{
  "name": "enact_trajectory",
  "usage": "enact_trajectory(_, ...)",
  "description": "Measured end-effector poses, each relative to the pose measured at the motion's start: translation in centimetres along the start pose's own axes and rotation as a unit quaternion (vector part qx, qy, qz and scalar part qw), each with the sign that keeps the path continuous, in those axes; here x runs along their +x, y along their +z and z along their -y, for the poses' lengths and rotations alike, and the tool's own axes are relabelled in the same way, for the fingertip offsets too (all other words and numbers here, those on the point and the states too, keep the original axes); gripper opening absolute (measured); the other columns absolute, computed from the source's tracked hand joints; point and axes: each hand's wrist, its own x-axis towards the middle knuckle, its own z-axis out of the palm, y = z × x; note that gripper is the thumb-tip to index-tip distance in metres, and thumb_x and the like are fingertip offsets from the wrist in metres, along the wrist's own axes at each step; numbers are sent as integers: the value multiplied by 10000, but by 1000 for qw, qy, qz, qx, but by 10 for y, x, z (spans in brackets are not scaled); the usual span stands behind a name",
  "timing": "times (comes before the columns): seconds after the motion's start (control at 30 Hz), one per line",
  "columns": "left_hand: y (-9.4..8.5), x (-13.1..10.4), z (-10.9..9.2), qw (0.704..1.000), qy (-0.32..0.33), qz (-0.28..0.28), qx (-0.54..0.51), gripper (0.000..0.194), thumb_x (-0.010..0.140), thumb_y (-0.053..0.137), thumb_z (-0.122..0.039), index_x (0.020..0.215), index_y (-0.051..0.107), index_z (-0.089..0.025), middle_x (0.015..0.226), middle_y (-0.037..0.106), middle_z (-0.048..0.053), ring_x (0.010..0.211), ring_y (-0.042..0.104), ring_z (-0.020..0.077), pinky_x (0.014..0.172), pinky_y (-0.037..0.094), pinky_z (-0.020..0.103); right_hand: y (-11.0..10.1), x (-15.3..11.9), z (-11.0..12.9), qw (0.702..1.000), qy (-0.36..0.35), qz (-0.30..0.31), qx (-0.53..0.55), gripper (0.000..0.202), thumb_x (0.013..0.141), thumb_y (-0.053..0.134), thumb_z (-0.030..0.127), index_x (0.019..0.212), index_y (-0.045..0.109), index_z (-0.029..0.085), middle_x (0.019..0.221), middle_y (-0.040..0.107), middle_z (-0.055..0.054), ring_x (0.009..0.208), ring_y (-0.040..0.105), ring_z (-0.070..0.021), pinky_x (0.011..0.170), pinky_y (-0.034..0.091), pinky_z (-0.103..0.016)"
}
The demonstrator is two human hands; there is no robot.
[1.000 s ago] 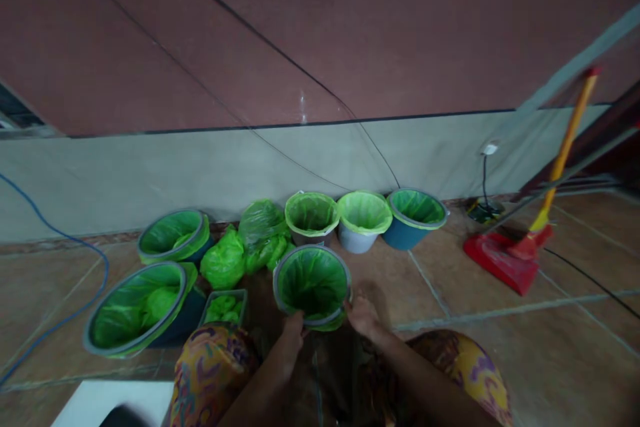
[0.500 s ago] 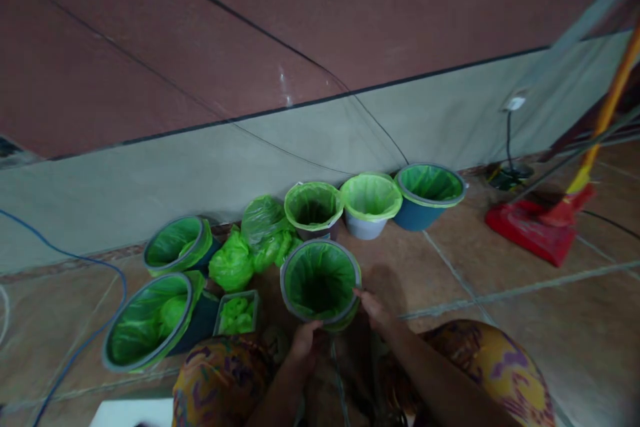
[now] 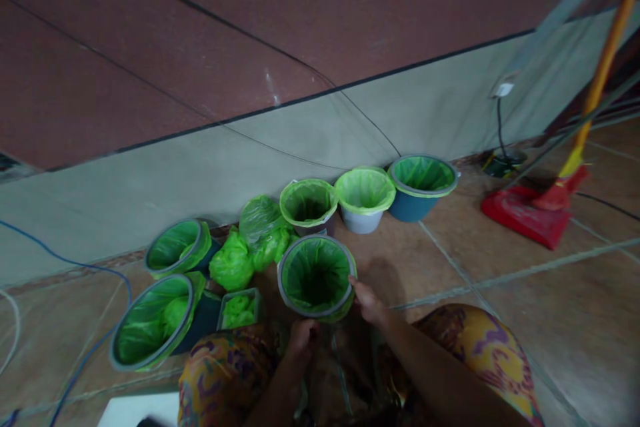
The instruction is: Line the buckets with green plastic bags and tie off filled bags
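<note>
Between my knees stands a round waste bin [image 3: 279, 280] with a grey rim, lined with a green bin liner [image 3: 313, 260] folded over its edge. My right hand [image 3: 369, 300] grips the bin at its right side, thumb on the rim and fingers against the outside. Just below the near rim, my left hand [image 3: 303, 335] is closed, its fingers curled in shadow; what they hold is hidden. Close beyond the bin, a dark lined bin [image 3: 309, 203] and a white lined bin [image 3: 363, 220] stand by the wall.
A blue lined bin [image 3: 414, 207] is at the wall. Green bags [image 3: 233, 261], a small square container [image 3: 257, 307] and two tilted lined bins [image 3: 117, 347] lie left. A red dustpan [image 3: 525, 217] and a blue cable [image 3: 87, 347] rest on the tiles.
My left thumb has come off the near rim, and that hand is now curled below it. My right hand has shifted slightly up the bin's right side. The view has turned a little.
</note>
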Motion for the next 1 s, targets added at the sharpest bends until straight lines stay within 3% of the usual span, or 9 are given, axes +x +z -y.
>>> enact_trajectory(0.13, -1, 1, -1, 1000, 14, -22, -14, 206, 598, 634, -71, 450, 514, -148, 420, 488, -43, 429, 466, 74, 455, 358, 181, 4, -4, -7, 998, 66, 18, 9, 226, 921, 606, 365, 969, 682, 158, 853, 761, -65, 727, 719, -184, 694, 585, -319)
enact_trajectory(0.33, -1, 2, -3, 998, 25, -46, -17, 193, 605, 656, -53, 527, 519, -163, 426, 455, -78, 404, 427, 64, 457, 359, 186, 4, 0, -16, 998, 45, 37, 16, 82, 853, 681, 194, 890, 708, 126, 773, 759, -54, 663, 715, -175, 696, 580, -300)
enact_trajectory(0.6, -1, 0, -3, 997, -4, -57, -53, 215, 627, 600, -7, 513, 510, -166, 404, 430, -75, 395, 406, 66, 442, 334, 182, 0, 0, -20, 997, 60, 48, 2, 102, 844, 701, 232, 808, 684, 139, 686, 728, -24, 597, 676, -155, 634, 536, -264)
enact_trajectory(0.73, -2, 0, -4, 991, -35, -69, -108, 195, 644, 604, -27, 526, 518, -157, 458, 496, -52, 425, 470, 70, 483, 413, 189, -5, -2, -23, 996, 78, 42, -30, 74, 767, 738, 156, 771, 666, 143, 641, 696, 6, 548, 621, -124, 583, 479, -233)
enact_trajectory(1.0, -9, 10, -7, 971, -51, -100, -213, 203, 728, 568, -92, 586, 454, -183, 463, 456, -70, 390, 448, 52, 489, 459, 174, -15, 4, -21, 998, 57, 7, -32, 142, 755, 564, 43, 689, 598, 164, 562, 615, 29, 542, 575, -102, 580, 454, -214)
